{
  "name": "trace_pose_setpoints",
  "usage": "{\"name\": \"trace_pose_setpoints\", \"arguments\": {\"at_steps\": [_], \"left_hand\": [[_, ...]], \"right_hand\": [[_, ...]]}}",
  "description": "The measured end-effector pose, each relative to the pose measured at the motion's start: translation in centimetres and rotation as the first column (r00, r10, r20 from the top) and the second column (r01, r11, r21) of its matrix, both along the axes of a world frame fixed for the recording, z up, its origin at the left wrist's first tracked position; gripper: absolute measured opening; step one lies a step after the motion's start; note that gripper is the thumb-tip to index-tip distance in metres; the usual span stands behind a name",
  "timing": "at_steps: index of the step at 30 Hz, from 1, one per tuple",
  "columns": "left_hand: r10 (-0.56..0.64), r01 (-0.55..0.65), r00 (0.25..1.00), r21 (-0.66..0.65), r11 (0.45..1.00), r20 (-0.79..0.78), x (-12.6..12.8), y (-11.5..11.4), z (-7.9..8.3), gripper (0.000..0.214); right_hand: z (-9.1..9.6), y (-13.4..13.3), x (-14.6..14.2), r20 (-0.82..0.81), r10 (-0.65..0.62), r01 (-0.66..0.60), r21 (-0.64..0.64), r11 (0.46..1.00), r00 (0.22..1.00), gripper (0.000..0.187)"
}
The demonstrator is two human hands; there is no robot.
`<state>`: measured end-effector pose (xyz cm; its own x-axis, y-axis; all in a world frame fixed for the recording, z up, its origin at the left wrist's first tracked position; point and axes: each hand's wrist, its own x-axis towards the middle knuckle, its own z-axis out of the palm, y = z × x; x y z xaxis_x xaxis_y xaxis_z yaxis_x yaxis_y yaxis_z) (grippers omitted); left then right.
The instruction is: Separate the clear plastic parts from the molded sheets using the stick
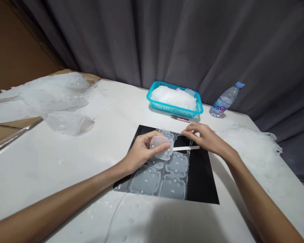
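My left hand grips a translucent, rounded rectangular plastic piece between thumb and fingers. The piece is raised over a black mat. Beneath it, on the mat, lies a clear moulded sheet with several similar rounded shapes. A narrow white strip runs from the held piece's right edge to just under my right hand. The fingertips of that hand are pinched together above the sheet's upper right part. What they hold, if anything, is too small to make out.
A turquoise basket of white fluffy material stands at the back, a reddish cutter before it. To its right is a water bottle. Clear plastic sheeting heaps up at left; more translucent material lies at right. A grey curtain hangs behind.
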<state>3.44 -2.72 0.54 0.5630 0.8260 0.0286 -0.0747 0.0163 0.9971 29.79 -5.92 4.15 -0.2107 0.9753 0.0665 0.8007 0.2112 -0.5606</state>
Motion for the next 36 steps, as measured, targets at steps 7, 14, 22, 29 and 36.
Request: {"name": "trace_pose_setpoints", "arguments": {"at_steps": [7,14,22,29,36], "left_hand": [[-0.123,0.135,0.99,-0.223,0.965,0.067,0.0,0.5,0.5,0.032],[-0.164,0.211,0.975,-0.382,0.9,0.152,0.0,1.1,-0.2,0.041],[-0.075,0.061,0.996,-0.235,0.97,-0.05,0.2,0.2,0.5,0.03],[-0.063,0.064,0.993,0.01,0.998,-0.096,-0.1,-0.3,0.1,0.024],[-0.047,0.071,0.984,0.135,0.988,-0.169,-0.2,-0.6,0.3,0.02]], "right_hand": [[-5.0,2.3,0.8,0.264,-0.171,0.102,0.256,0.961,0.949,0.045],[-5.3,2.4,1.8,0.258,-0.218,0.134,0.309,0.942,0.941,0.029],[-5.6,2.5,1.4,0.111,-0.309,0.253,0.352,0.901,0.944,0.016],[-5.1,-2.5,-0.9,-0.147,-0.37,0.398,0.307,0.865,0.917,0.024],[-4.4,-7.7,-2.5,-0.542,-0.173,0.179,-0.043,0.983,0.822,0.036]]}}
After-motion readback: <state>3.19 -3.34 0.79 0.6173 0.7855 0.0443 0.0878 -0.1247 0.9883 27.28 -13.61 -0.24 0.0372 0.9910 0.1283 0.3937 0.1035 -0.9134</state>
